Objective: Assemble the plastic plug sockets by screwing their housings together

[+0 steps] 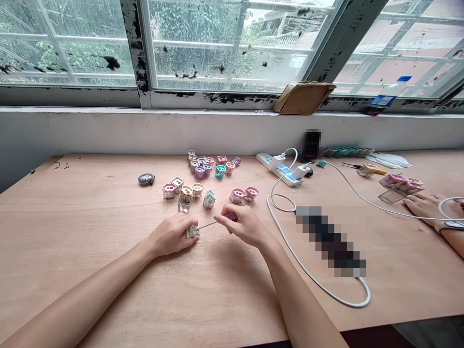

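Note:
My left hand (169, 237) rests on the table, closed on a small pale plastic case (192, 232), partly hidden by the fingers. A thin-shafted screwdriver (208, 224) with a purple handle is in my right hand (246, 225), its fingers wrapped round the handle. The screwdriver's tip meets the right side of the case; the exact contact is too small to make out. Just beyond are a clear case with a yellow-orange top (186, 192), a mint-topped case (209, 199) and two pink-topped cases (237, 195).
More small coloured cases (203, 170) cluster farther back, right of a dark round object (146, 179). A white power strip (279, 169) with a looping white cable (286, 238) lies to the right. Another person's hand (427, 208) is at far right, near pink cases (398, 181).

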`<act>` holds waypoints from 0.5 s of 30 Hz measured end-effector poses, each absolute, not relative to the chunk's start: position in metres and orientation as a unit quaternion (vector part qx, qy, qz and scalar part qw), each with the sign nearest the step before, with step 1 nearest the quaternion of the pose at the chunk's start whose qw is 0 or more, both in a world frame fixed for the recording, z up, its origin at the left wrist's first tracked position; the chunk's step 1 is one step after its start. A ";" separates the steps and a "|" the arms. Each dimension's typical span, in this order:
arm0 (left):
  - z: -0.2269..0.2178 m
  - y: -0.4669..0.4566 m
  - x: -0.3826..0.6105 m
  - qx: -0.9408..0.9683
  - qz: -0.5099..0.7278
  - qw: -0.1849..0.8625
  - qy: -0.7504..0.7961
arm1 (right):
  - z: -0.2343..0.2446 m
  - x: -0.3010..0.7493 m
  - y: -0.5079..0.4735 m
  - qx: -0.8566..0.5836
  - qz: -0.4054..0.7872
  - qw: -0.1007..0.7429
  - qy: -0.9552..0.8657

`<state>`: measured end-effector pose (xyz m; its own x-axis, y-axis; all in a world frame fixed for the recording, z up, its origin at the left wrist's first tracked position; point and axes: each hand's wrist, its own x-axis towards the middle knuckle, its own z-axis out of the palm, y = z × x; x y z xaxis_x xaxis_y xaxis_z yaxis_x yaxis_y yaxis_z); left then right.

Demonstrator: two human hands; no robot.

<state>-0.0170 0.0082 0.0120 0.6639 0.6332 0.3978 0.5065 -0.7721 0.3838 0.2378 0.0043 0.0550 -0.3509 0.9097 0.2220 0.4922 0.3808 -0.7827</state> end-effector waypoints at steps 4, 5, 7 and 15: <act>0.012 0.009 -0.017 0.905 0.260 0.122 0.313 | 0.053 0.233 0.006 -0.454 0.320 0.376 -0.742; 0.011 0.009 -0.017 0.905 0.261 0.121 0.313 | 0.053 0.233 0.005 -0.450 0.320 0.383 -0.741; 0.011 0.009 -0.017 0.905 0.261 0.121 0.313 | 0.054 0.232 0.005 -0.440 0.321 0.380 -0.747; 0.010 0.010 -0.017 0.906 0.262 0.120 0.311 | 0.054 0.235 0.005 -0.425 0.349 0.384 -0.742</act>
<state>-0.0170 0.0096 0.0099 0.6689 0.6270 0.3993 0.5013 -0.7772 0.3805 0.2354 0.0049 0.0535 -0.3442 0.8985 0.2725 0.3621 0.3948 -0.8444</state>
